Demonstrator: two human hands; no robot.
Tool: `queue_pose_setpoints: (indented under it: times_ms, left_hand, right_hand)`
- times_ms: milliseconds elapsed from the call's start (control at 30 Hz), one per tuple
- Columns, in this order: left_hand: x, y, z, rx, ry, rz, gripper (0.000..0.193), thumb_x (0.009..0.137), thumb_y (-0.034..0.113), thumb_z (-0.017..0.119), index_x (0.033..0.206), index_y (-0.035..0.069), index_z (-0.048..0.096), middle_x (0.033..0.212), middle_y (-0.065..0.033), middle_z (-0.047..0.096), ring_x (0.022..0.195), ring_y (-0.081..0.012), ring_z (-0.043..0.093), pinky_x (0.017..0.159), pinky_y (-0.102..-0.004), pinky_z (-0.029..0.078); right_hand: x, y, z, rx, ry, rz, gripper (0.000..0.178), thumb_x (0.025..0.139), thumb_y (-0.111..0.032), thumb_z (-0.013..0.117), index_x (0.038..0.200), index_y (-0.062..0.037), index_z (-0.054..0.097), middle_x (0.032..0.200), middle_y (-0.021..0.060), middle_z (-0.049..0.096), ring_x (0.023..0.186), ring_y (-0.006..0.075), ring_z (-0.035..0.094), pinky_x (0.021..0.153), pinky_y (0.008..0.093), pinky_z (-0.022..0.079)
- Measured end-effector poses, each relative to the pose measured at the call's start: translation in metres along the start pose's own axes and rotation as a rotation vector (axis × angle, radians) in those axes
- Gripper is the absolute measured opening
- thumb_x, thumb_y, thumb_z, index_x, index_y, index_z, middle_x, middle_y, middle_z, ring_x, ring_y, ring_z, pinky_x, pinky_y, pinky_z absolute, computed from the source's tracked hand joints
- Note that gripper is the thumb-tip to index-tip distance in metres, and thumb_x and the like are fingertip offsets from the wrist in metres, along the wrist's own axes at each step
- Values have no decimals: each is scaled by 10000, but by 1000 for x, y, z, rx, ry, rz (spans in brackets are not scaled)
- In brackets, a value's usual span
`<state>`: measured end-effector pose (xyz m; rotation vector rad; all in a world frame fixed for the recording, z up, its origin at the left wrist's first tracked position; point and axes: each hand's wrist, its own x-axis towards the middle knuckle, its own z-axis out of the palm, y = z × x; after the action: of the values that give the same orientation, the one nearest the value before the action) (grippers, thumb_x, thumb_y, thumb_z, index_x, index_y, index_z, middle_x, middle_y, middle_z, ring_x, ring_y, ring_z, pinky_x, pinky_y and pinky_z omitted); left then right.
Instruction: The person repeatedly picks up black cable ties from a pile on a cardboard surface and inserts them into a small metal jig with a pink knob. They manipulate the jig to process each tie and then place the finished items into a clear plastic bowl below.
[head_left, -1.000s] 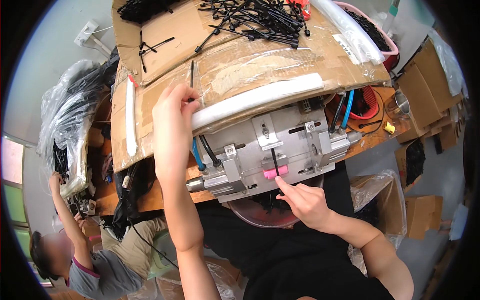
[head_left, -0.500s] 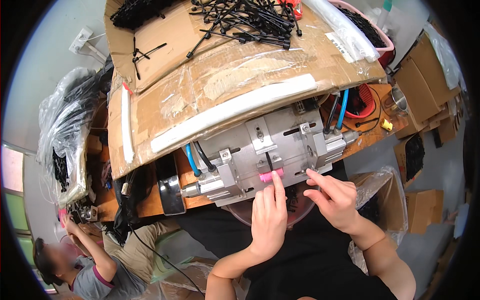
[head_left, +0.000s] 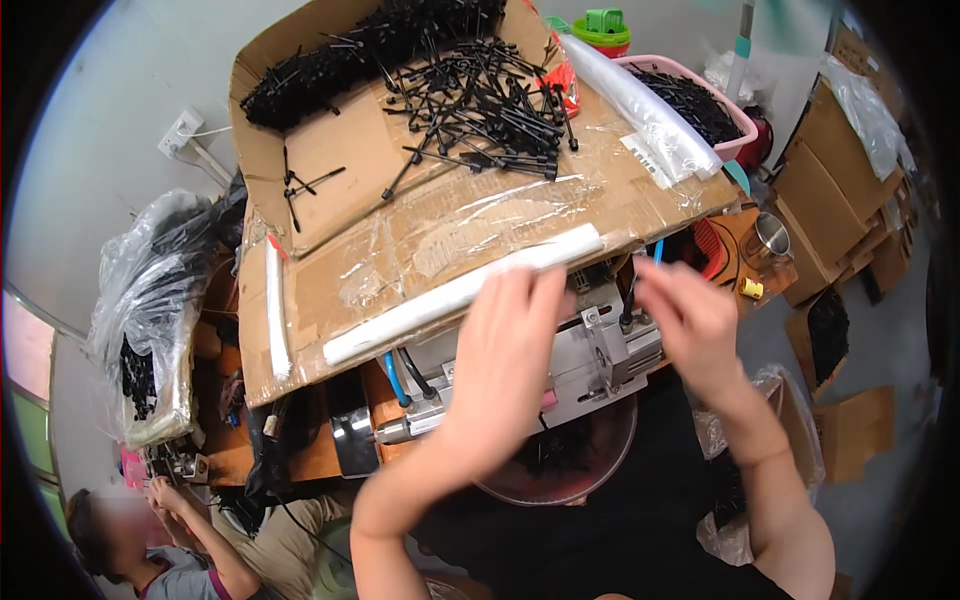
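My left hand point(head_left: 505, 360), smeared by motion, is raised over the middle of a grey metal clamping fixture point(head_left: 590, 395). Its fingers stretch forward to the white-padded cardboard edge, and I see nothing held. A small pink piece point(head_left: 548, 400) shows on the fixture just right of that hand; the centre of the fixture is hidden behind it. My right hand point(head_left: 695, 325) is up at the fixture's right end, beside the blue air hose point(head_left: 658, 251). Its fingers are bent and blurred, so whether they hold anything is unclear. A round bowl point(head_left: 610, 465) with black pieces sits below the fixture.
Many black rod-like parts point(head_left: 490, 110) are heaped on the cardboard tray point(head_left: 350, 240). A pink basket point(head_left: 735, 145) of similar parts stands back right, near a metal cup point(head_left: 768, 237). A dark phone-like slab point(head_left: 353, 435) lies left. Another person point(head_left: 180, 570) works at far left.
Both my hands have lifted away from the fixture's front toward the cardboard; my left forefinger has left the pink piece. The view has tilted, showing more of the tray's back.
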<state>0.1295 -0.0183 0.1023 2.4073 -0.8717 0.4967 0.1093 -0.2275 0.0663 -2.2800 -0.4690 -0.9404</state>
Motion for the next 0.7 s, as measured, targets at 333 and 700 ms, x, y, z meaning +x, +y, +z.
queue_pose_setpoints:
  times_ms: [333,700]
  left_hand:
    - [120,-79,51,145,1,-125,298,768,97,752,992,-12,589,970,-205,602,905,-394,620,795,-447,511]
    - [20,-133,-57,-13,-74,-225,167,794,-21,690,948,12,635,853,-120,625,778,-234,634,748,-332,507]
  right_hand:
    - [174,82,79,-54,-424,-223,212,847,-134,677,1031,-32,655,957,175,687,944,357,648,823,419,515]
    - [164,6,102,219,-671,-215,146,788,-63,654,915,-8,701,818,170,681,801,323,667,746,392,523]
